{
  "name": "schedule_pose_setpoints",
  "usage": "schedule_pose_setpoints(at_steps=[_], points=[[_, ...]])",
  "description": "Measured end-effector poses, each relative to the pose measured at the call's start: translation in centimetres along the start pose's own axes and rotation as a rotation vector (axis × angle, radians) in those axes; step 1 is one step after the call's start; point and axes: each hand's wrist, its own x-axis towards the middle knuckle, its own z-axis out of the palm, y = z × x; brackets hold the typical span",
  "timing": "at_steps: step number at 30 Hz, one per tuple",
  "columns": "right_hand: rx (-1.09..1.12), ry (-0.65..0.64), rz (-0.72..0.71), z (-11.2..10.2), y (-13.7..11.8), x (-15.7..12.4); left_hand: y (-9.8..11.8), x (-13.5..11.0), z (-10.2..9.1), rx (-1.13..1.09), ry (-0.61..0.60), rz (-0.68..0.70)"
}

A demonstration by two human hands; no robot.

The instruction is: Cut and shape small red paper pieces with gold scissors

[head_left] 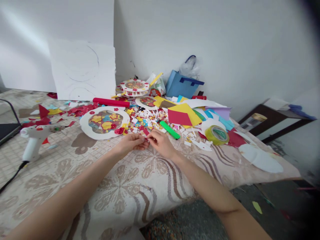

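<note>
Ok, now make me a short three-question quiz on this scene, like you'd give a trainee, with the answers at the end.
1. Which of these is nearest the right hand?
A) blue bag
B) long green object
C) yellow tape roll

2. True or false: the left hand is stretched out far away from the right hand.

3. Fill in the blank: the white glue gun is on the person's ____ side.

Key:
1. B
2. False; the left hand and right hand are close together, fingertips almost meeting.
3. left
</note>
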Motion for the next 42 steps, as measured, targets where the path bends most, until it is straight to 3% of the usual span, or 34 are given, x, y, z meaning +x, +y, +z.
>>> schedule_pose_setpoints(at_steps=[8,12,16,20,23,36,42], points=[[-0.199,-0.108,-0.126,-0.2,-0.1,-0.2,0.0,0.0,0.1,-0.051,0.040,0.003],[-0.121,-0.101,-0.118,-0.2,-0.5,-0.1,-0.1,0.0,-0.1,-0.048,0.092,0.024],[0.161,-0.026,0.094,-0.1,-0.2,0.2,0.1,0.1,-0.2,0.023,0.078,0.078],[0.455,-0.072,0.389,0.3,0.7,0.4,0.4,0.0,0.0,0.138,0.069,0.136],[0.552,-0.109,0.459,0.6,1.1,0.5,0.5,-0.2,0.3,0.217,0.063,0.164],[0.561,-0.192,0.363,0.4,1.1,0.3,0.6,-0.4,0.8,0.244,0.021,0.154],[0.520,-0.167,0.329,0.9,0.9,0.3,0.5,-0.5,0.7,0.220,-0.004,0.116]])
